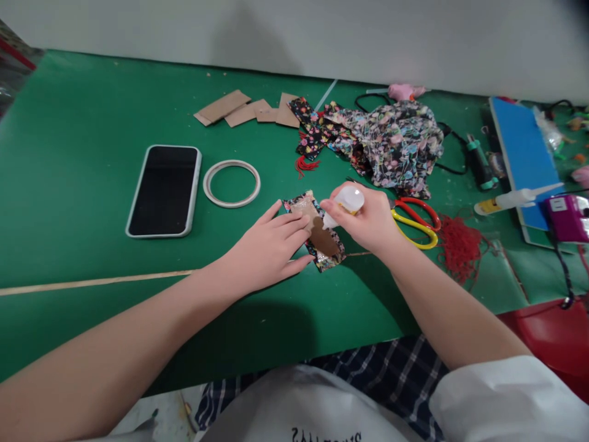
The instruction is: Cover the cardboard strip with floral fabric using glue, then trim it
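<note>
Right hand (370, 222) clamped on small white glue bottle (344, 204), left hand (269, 248) spread flat on brown card-and-floral-fabric piece (319, 236) — over-squeeze could flood glue onto fingers.

Bare forearms, a short white sleeve (501, 393), a white printed top (313, 411) and dark plaid trousers (391, 368).

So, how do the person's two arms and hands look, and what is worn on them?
Both hands, left hand and right hand, are bare: no gloves, and no rings or watch show. The forearms are uncovered. A white short sleeve covers the right upper arm. The left arm's sleeve is out of view.
</note>
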{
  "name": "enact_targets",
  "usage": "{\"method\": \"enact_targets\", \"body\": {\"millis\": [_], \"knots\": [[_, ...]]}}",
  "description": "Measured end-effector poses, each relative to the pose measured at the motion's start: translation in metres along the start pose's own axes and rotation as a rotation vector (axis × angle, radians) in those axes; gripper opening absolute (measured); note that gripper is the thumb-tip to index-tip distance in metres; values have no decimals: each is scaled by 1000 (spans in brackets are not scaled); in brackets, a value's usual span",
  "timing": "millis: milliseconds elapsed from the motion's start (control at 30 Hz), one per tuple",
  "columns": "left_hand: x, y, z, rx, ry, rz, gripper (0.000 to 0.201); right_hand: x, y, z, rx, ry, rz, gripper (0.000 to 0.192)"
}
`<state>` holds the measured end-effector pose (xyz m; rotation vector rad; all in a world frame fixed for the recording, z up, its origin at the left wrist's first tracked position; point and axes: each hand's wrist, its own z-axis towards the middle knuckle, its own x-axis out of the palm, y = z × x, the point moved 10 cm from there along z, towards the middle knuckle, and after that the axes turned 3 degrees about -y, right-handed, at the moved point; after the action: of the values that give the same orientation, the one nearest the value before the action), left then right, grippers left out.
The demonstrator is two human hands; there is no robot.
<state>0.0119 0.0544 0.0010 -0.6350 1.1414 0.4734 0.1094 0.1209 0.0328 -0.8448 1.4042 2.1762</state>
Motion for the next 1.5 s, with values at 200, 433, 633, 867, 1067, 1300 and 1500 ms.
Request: {"method": "enact_targets", "body": {"millis": [200,433,633,867,1067,1300,1500], "knots": [[1,0,1,0,14,11,41,-1,-3,-7,-1,14,-17,37],[2,0,1,-2,24,25,41,-5,1,-7,-43,-37,-9,35],[0,-1,1,9,-9,17,39,-9,-2,-16,-33,-19,-6,35],[0,0,1,3,-5,2,38,-10,-1,-16,-45,-34,-18,34],[-1,0,1,7,-11,0,39,-13,-2,-24,-40,-31,-5,33],[0,0,2,4,-2,-2,38,-13,3,-27,-71,-10,6,31],[-1,-1,1,15,-16,3,38,-17,5,-30,-90,-24,25,30]]}}
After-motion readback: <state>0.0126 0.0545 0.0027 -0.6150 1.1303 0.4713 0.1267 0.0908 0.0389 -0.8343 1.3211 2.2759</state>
